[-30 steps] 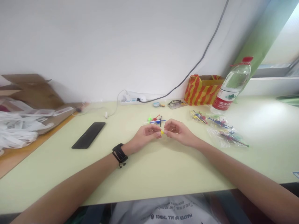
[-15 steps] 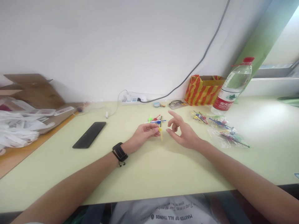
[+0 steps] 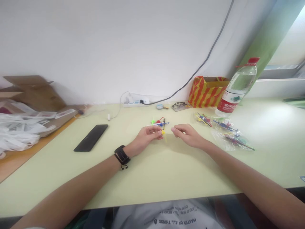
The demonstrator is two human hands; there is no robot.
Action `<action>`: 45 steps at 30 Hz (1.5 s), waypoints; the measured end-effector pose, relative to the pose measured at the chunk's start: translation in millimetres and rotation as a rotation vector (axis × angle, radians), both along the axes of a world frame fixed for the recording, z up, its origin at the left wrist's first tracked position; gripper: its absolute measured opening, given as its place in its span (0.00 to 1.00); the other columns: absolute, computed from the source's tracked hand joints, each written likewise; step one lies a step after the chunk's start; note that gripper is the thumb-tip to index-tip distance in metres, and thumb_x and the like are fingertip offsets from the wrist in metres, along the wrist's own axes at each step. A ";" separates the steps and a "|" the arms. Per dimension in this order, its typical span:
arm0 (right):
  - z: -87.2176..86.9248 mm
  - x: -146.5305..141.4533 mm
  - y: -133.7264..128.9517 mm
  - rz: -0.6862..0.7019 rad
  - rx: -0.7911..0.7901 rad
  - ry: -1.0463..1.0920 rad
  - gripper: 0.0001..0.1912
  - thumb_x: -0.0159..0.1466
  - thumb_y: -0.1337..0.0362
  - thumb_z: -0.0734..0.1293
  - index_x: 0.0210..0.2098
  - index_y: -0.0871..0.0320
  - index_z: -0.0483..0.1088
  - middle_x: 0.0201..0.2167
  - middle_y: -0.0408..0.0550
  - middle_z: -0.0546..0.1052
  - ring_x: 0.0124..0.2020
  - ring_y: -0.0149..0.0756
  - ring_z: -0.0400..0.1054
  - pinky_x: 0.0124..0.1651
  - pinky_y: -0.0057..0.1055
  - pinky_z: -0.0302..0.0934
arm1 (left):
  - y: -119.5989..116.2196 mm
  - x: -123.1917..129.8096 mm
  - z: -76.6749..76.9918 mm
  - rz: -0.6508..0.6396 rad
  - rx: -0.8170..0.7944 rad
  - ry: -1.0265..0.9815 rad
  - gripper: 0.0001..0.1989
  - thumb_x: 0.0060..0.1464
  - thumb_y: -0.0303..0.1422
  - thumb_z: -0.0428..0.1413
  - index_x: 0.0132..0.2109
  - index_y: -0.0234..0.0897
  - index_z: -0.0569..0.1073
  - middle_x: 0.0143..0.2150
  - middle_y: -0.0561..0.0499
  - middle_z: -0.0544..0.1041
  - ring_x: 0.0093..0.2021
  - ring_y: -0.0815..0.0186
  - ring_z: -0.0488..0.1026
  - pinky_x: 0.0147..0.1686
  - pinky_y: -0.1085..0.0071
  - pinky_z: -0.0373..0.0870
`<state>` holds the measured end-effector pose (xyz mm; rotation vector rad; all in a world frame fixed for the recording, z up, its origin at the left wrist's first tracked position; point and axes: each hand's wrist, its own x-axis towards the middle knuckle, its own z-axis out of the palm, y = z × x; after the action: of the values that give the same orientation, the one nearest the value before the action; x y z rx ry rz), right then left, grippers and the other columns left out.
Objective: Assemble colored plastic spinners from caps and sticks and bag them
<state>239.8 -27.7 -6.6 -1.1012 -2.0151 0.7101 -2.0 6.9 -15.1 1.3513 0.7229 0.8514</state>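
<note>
My left hand (image 3: 149,136) pinches a small yellow plastic piece (image 3: 163,132) between thumb and fingertips; its thin stem looks blurred. Just to the right, my right hand (image 3: 186,135) is closed with thumb against index finger, a small gap from the yellow piece. Whether anything is between those fingertips is too small to tell. Behind my left hand lie small green, red, blue and black plastic pieces (image 3: 159,122). Clear bags of similar coloured pieces (image 3: 234,136) rest on the table to the right of my right hand.
A black phone (image 3: 91,138) lies on the left of the table (image 3: 147,181). Along the wall are a power strip (image 3: 133,102), a striped bag (image 3: 206,93) and a large water bottle (image 3: 234,90). Cardboard and white plastic bags (image 3: 21,130) fill the far left.
My right hand's fingers have closed from a spread pose into a pinch. The yellow piece's stem now looks blurred and tilted, while my left hand has stayed in place.
</note>
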 end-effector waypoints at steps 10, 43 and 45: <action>-5.6 -12.9 -6.5 0.079 -0.057 0.124 0.11 0.69 0.54 0.66 0.41 0.54 0.64 0.35 0.44 0.72 0.31 0.33 0.66 0.34 0.30 0.62 | -0.5 -0.7 -0.8 -0.074 0.030 0.046 0.17 0.54 0.40 0.69 0.46 0.33 0.80 0.40 0.44 0.81 0.41 0.62 0.79 0.48 0.62 0.74; -5.2 -3.1 -5.3 0.063 0.001 -0.148 0.16 0.71 0.54 0.63 0.30 0.56 0.68 0.24 0.40 0.68 0.26 0.31 0.59 0.31 0.29 0.53 | 1.3 -1.1 0.4 0.001 -0.051 -0.001 0.17 0.50 0.37 0.71 0.44 0.33 0.80 0.38 0.47 0.80 0.39 0.63 0.78 0.48 0.63 0.72; -6.7 -1.7 -4.7 0.052 0.022 -0.194 0.12 0.71 0.57 0.63 0.33 0.56 0.71 0.24 0.40 0.69 0.25 0.32 0.60 0.31 0.29 0.53 | 3.5 -2.1 -0.4 0.019 -0.056 -0.005 0.16 0.50 0.37 0.71 0.44 0.33 0.80 0.38 0.47 0.81 0.39 0.63 0.78 0.47 0.63 0.72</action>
<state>238.1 -32.4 -13.3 -1.1458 -2.2162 0.6263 -4.1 10.5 -15.6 1.2938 0.7521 0.8432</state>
